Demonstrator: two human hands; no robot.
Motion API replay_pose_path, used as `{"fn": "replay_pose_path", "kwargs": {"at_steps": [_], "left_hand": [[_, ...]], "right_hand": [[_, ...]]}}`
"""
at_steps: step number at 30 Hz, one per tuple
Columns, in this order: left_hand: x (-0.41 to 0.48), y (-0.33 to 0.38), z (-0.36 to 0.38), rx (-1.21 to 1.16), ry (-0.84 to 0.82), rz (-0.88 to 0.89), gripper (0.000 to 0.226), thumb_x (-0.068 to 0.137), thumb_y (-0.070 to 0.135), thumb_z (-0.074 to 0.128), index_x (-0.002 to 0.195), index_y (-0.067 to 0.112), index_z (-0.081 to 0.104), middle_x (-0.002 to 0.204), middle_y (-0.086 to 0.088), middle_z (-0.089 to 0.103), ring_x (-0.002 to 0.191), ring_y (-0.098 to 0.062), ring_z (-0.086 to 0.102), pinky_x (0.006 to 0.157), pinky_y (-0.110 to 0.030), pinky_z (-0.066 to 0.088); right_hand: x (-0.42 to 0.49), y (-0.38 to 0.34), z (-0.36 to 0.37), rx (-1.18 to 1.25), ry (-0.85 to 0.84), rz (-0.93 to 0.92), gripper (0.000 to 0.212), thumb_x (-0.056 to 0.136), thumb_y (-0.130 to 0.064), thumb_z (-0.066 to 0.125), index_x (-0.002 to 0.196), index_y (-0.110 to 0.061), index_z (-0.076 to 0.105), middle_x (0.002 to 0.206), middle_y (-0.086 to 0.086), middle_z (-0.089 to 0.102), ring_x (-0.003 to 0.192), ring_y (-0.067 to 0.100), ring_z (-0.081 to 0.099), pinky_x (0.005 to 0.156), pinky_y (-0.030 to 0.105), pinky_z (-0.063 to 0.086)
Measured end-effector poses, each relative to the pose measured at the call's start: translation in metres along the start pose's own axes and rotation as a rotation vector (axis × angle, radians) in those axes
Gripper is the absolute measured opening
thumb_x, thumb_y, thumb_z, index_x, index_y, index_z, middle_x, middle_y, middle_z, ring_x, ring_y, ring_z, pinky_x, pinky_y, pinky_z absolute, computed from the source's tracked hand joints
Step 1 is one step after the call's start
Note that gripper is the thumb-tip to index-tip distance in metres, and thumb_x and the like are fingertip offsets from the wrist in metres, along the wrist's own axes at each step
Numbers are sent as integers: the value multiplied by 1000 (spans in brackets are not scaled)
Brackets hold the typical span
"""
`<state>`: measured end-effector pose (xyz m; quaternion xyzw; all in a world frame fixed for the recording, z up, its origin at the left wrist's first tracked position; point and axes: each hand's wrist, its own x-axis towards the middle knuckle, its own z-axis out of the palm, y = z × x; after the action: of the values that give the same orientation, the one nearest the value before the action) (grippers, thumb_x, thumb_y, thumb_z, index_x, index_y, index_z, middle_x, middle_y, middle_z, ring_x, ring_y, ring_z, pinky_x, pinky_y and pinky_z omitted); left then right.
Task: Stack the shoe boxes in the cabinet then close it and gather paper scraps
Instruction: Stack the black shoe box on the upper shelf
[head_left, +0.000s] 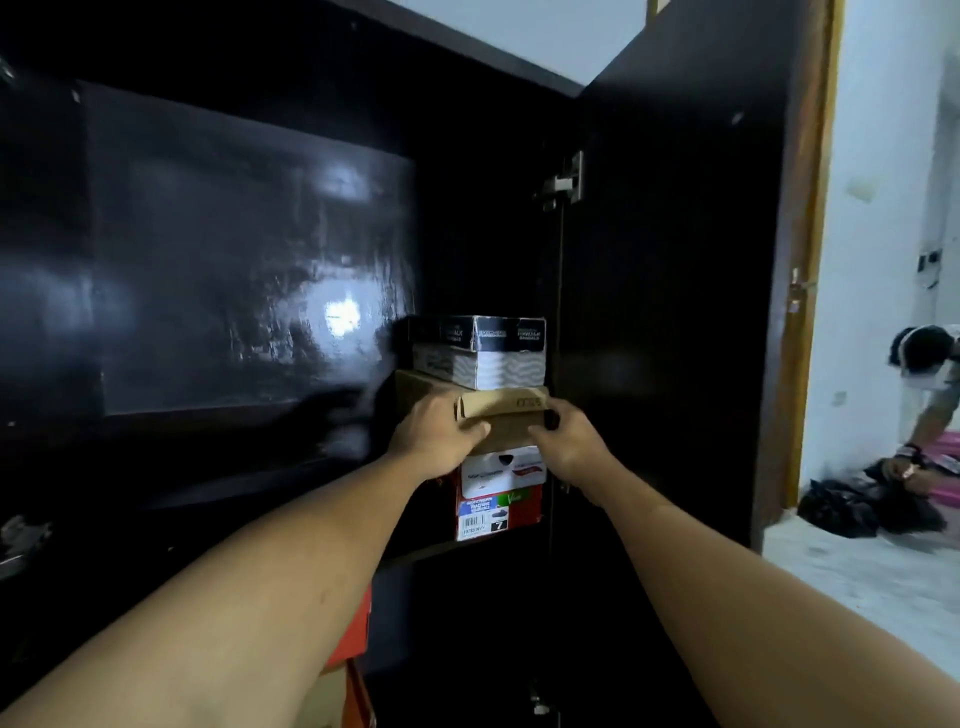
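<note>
dark cabinet (493, 208) | brown box (506, 410) dead ahead, long axis inward | left hand (434, 434), right hand (569, 444) curled on its near corners

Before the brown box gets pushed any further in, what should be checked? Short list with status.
1. Two-handed grip: left hand and right hand each hold an end corner of the brown box. ok.
2. Load on top: the black-and-white box lies flat on the brown box. ok.
3. Support below: the white box and the red box sit under it on the shelf. ok.
4. Door clearance: the right cabinet door is swung wide, clear of the stack. ok.
5. Free depth behind the stack: too dark. cannot tell.
6. Cabinet shut: not ok, open.
</note>
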<state>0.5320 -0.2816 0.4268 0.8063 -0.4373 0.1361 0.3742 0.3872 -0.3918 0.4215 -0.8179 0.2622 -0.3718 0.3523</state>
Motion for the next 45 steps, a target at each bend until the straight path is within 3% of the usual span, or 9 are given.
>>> {"fn": "replay_pose_path", "kwargs": {"at_steps": [3, 6, 14, 24, 35, 37, 40, 42, 45], "left_hand": [[-39, 5, -22, 39, -151, 18, 59, 82, 43, 75, 134, 25, 58, 130, -1, 63, 113, -21, 61, 91, -29, 51], [-81, 13, -40, 86, -259, 48, 67, 80, 46, 76, 139, 23, 55, 137, -3, 59, 123, -22, 56, 96, -28, 47], [-215, 36, -54, 218, -475, 30, 73, 81, 54, 71, 143, 24, 49, 144, -7, 48, 128, -26, 51, 100, -33, 45], [-356, 123, 51, 117, -650, 121, 74, 87, 60, 63, 147, 23, 41, 150, -2, 41, 126, -23, 52, 93, -34, 50], [-428, 235, 133, -268, -995, 276, 60, 81, 52, 74, 130, 21, 58, 128, -2, 61, 111, -25, 60, 83, -30, 46], [-441, 260, 144, -278, -1045, 322, 61, 79, 54, 74, 125, 19, 56, 123, -5, 58, 107, -25, 58, 86, -33, 48], [-465, 294, 156, -289, -1064, 405, 79, 79, 56, 73, 141, 13, 49, 141, -8, 53, 122, -29, 55, 91, -35, 48], [-478, 311, 163, -278, -1068, 452, 83, 79, 56, 73, 144, 15, 45, 147, -7, 48, 129, -28, 51, 99, -37, 47], [-492, 324, 183, -209, -1075, 518, 83, 78, 58, 71, 145, 17, 44, 148, -7, 46, 130, -27, 50, 101, -39, 46]], "right_hand": [[-42, -4, -13, -7, -19, 57, 36, 90, -22, 61, 125, -13, 59, 121, 6, 66, 109, 23, 64, 96, 35, 52], [-94, -12, -35, -56, -54, 127, 31, 95, -16, 59, 126, -9, 59, 113, 4, 63, 106, 22, 62, 93, 30, 48], [-244, 3, -87, -338, -185, 183, 62, 95, -29, 62, 149, -9, 38, 146, 15, 44, 128, 29, 50, 105, 36, 42], [-389, 82, -180, -634, -145, 468, 70, 91, -30, 66, 150, -11, 36, 153, 15, 35, 137, 31, 41, 110, 34, 36], [-534, 101, -317, -795, 8, 862, 76, 92, -35, 66, 153, -9, 29, 156, 15, 34, 138, 32, 40, 110, 38, 35], [-556, 95, -336, -795, 56, 912, 76, 93, -37, 65, 154, -11, 27, 153, 15, 39, 132, 32, 48, 103, 35, 39], [-585, 93, -362, -770, 143, 980, 77, 93, -39, 65, 154, -16, 26, 148, 14, 45, 113, 32, 59, 86, 38, 52], [-600, 97, -375, -728, 197, 1009, 79, 91, -39, 67, 154, -16, 26, 151, 15, 42, 116, 32, 58, 76, 35, 54], [-620, 118, -391, -685, 257, 1031, 78, 90, -36, 70, 153, -13, 29, 150, 16, 43, 128, 32, 51, 98, 37, 46]]}}
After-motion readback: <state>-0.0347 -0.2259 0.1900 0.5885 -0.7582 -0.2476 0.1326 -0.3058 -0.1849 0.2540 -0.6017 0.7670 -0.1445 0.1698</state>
